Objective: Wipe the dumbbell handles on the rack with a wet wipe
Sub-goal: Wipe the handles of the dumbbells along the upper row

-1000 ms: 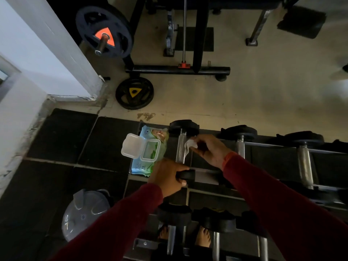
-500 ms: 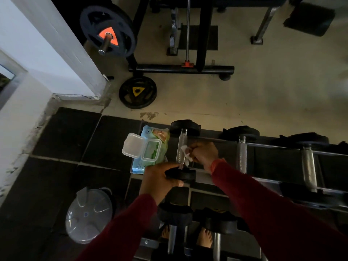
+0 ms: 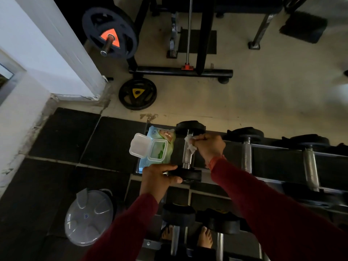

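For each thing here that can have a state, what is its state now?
Wipes pack: lid flipped open, lying on the rack.
Wet wipe: crumpled, pressed on the handle.
Leftmost dumbbell: on the rack, being wiped.
Right hand: pinches the wet wipe.
Left hand: grips the dumbbell's near weight.

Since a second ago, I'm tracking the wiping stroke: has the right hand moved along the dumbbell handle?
Yes. The right hand and wet wipe slid up the handle, from mid-shaft toward the far weight head.
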The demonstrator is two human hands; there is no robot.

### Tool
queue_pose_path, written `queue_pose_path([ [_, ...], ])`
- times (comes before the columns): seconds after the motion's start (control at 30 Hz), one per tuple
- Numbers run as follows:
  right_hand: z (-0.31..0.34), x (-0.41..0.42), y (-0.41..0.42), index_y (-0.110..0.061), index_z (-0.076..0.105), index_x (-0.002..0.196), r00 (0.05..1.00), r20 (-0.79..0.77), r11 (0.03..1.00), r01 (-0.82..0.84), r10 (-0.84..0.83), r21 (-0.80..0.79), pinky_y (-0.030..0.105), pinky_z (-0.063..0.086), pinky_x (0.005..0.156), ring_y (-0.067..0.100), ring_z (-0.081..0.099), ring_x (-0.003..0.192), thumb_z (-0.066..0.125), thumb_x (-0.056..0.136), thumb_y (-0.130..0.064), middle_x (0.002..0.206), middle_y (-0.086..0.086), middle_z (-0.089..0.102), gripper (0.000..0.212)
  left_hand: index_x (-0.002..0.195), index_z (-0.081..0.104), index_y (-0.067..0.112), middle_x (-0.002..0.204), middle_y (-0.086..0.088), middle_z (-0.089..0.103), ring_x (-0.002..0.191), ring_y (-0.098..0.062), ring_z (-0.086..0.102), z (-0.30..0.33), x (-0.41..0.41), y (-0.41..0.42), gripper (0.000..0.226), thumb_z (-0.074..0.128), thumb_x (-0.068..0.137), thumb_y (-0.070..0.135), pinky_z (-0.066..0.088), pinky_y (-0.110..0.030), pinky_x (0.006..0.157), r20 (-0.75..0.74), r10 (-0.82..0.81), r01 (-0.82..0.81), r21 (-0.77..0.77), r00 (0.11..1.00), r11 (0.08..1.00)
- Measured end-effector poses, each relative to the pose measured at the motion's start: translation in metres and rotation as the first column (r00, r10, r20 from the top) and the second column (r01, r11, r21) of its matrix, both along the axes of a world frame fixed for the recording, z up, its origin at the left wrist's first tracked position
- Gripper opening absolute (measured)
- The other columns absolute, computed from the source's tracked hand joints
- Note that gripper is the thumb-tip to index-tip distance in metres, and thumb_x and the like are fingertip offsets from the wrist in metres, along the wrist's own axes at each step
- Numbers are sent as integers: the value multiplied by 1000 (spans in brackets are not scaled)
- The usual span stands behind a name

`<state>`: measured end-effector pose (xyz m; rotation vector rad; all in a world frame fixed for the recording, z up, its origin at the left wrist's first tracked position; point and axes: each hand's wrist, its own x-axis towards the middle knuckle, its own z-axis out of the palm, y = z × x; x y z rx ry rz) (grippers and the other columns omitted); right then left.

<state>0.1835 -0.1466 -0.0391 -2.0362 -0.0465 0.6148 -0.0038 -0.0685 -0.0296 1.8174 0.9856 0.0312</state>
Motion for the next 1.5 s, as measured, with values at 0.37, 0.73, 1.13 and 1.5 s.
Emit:
queue_pose_path([
  [0.37,10,-28,11,-24,76,80,889,317,931,-251,330,-265,28,61,76,2,69,72,79,83,-22,80,-8,74,4,102,78,30,104,20,71,104,9,60,-6,-1,10,49,96,57,24,36,1,91,-5,-27,27,-46,1000,999],
  [0.73,25,-39,17,-21,67,66,921,128,880,-299,367,-369,26,60,72,2,66,69,83,77,-13,72,-8,69,21,106,78,27,99,16,73,93,13,61,-3,-3,22,47,94,62,26,41,-6,90,25,-130,131,-36,991,991],
  [1.13,51,8,-97,-19,71,104,916,-401,997,18,16,80,23,57,74,14,68,98,66,91,-6,107,1,71,19,102,73,36,98,21,70,92,13,63,20,26,-27,27,73,88,12,49,-5,81,191,-144,131,80,971,988],
  [1.5,35,74,-190,-29,74,100,892,-125,750,-434,434,-499,16,47,85,-2,59,88,87,72,-36,102,-15,70,32,115,69,31,99,25,60,81,17,53,22,90,-148,37,83,81,27,43,-3,76,44,-210,213,-81,977,974],
])
